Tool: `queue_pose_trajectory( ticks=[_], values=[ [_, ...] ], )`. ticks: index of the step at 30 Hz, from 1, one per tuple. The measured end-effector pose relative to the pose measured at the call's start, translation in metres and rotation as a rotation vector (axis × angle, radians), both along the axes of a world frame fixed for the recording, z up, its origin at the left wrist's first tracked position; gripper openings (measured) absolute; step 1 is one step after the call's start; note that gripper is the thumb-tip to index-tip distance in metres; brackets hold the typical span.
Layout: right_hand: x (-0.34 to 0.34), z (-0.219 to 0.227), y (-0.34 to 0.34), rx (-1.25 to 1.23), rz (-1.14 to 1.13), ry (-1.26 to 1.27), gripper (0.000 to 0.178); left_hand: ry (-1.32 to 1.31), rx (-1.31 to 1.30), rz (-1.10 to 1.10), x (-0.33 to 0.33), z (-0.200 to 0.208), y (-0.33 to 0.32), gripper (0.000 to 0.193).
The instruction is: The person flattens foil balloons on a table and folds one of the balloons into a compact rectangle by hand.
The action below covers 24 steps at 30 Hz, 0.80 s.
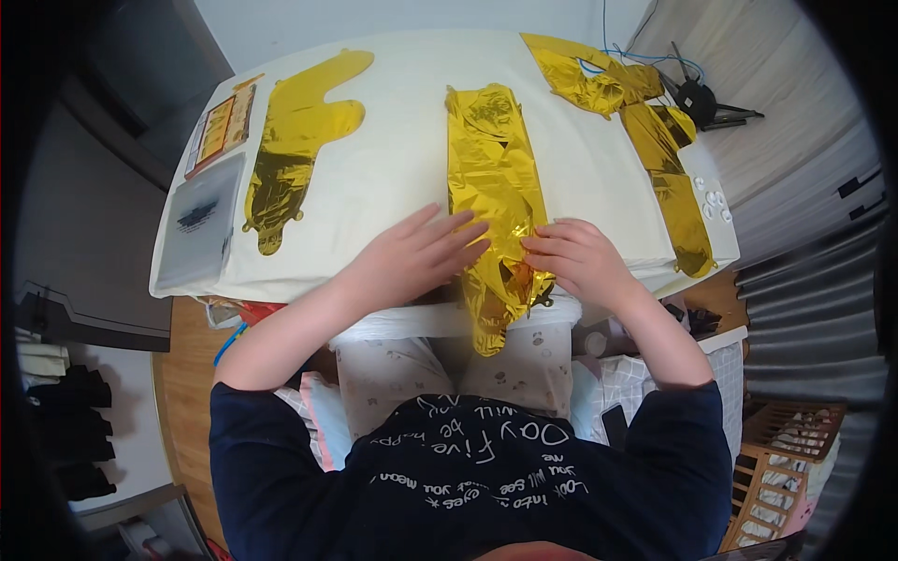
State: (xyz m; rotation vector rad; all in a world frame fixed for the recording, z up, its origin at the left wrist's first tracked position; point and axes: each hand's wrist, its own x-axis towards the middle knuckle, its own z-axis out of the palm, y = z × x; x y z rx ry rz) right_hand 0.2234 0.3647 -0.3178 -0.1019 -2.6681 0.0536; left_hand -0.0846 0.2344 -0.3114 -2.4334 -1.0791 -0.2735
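Note:
A flat, crinkled gold foil balloon [494,178] lies lengthwise in front of me, its near end hanging over the table's front edge. My left hand [421,251] is over its left side, fingers spread, the fingertips at the foil. At its right edge, my right hand [578,262] has its fingers stretched out onto the foil, with no clear grip on it. To the left lies another flat gold foil balloon [290,140] with two rounded arms. More gold foil balloons lie at the right, one crumpled [599,84] and one long [669,178].
A white cloth covers the table [402,140]. At its left are a printed package [223,126] and a clear plastic sleeve [198,220]. A black router [697,98] with cables stands at the back right, near several small white rings [716,199]. A phone [615,427] lies beside my right thigh.

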Motion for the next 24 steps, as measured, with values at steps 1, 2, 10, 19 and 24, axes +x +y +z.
queue_pose_trajectory(
  ticks=[1, 2, 10, 19, 24],
  values=[
    [0.000, 0.000, 0.000, 0.005, -0.005, 0.006, 0.034, -0.001, -0.004, 0.003, 0.000, -0.007, -0.004, 0.070],
    [0.000, 0.000, -0.001, 0.002, -0.003, 0.004, 0.034, -0.043, 0.021, -0.014, -0.001, -0.012, -0.007, 0.057],
    [-0.001, 0.002, -0.005, 0.057, -0.032, 0.010, 0.031, -0.207, 0.048, -0.005, 0.004, -0.026, -0.015, 0.040],
    [0.003, -0.005, -0.002, 0.047, -0.022, -0.042, 0.030, -0.302, -0.016, -0.042, 0.006, -0.031, -0.013, 0.050],
    [0.000, -0.004, -0.003, 0.005, -0.022, -0.001, 0.031, -0.411, -0.134, -0.038, 0.007, -0.023, -0.012, 0.052]
  ],
)
